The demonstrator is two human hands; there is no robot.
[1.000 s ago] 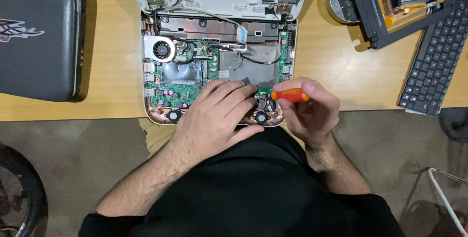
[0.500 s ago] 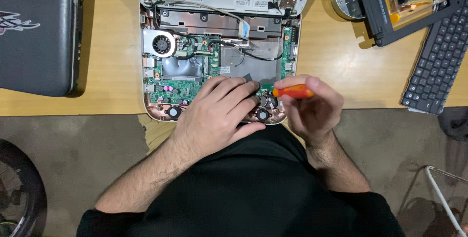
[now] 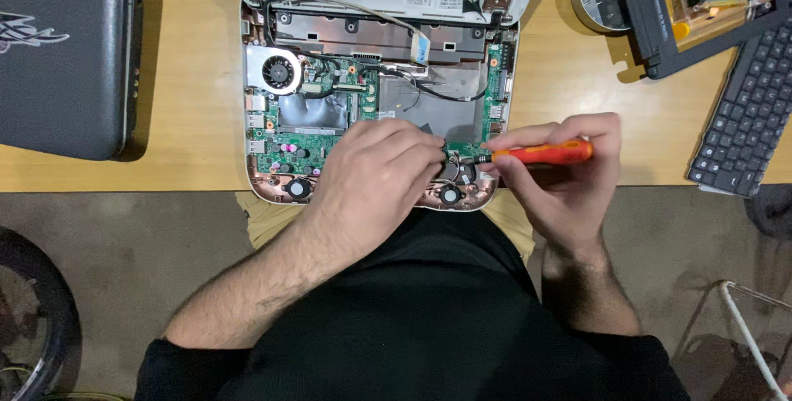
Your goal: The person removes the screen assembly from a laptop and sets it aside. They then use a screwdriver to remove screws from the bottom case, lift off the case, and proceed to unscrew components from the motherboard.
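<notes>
A dark hard case (image 3: 58, 54) lies at the left of the wooden surface (image 3: 190, 104), a black keyboard (image 3: 747, 120) at the right. Between them sits the opened laptop (image 3: 379, 79), its cooling fan (image 3: 276, 71) at upper left. The left hand (image 3: 375, 174) covers the green motherboard (image 3: 293, 149), fingers curled down on it. The right hand (image 3: 561, 174) has its grip closed on an orange screwdriver (image 3: 544, 153), lying level, tip at the board's right edge just beside the left fingertips.
</notes>
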